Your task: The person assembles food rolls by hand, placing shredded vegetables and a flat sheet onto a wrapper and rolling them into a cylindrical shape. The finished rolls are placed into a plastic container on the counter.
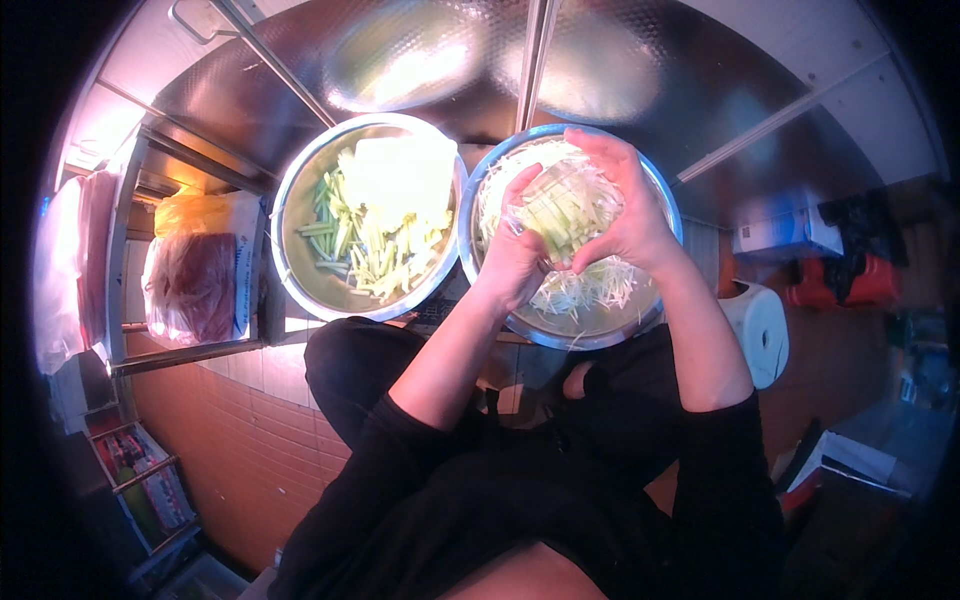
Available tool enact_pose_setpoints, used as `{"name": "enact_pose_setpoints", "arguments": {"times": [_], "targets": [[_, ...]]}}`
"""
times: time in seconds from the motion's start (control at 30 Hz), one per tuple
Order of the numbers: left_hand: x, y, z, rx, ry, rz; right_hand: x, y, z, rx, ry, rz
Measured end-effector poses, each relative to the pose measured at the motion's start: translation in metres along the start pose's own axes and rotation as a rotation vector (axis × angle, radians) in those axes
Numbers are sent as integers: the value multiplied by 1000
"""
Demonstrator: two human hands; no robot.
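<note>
Over the right-hand metal bowl, my left hand and my right hand are curved around a bundle of pale green vegetable strips, one from each side. Thin white shreds lie in this bowl below and around my fingers. Close by on the left, touching or nearly touching, stands a second metal bowl. It holds thicker pale green vegetable sticks; glare washes out its upper right part.
A shiny metal panel stands beyond the bowls. On the left, a rack holds plastic-wrapped bundles. A white rounded stool-like object is right of my forearm, with a blue-white box farther off. The floor is reddish-brown.
</note>
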State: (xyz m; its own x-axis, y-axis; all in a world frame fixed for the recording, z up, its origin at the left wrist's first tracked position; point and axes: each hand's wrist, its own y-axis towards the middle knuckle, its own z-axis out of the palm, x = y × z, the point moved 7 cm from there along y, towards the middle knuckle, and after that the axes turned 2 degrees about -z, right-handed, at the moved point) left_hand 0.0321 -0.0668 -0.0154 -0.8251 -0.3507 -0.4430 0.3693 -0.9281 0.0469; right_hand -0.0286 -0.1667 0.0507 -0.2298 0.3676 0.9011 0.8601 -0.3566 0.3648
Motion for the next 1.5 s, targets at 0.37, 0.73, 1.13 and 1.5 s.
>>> {"name": "enact_pose_setpoints", "arguments": {"times": [0.37, 0.73, 1.13, 1.5], "targets": [[4, -6, -4, -147, 12, -165, 26, 0, 13, 188, -393, -282], [4, -3, -18, -108, 46, -82, 19, -12, -8, 51, -352, 86], [7, -6, -7, -148, 274, 12, 19, -14, 12, 380, -1001, 15], [1, -5, -19, -306, 36, 60, 14, -14, -5, -138, -164, 293]]}}
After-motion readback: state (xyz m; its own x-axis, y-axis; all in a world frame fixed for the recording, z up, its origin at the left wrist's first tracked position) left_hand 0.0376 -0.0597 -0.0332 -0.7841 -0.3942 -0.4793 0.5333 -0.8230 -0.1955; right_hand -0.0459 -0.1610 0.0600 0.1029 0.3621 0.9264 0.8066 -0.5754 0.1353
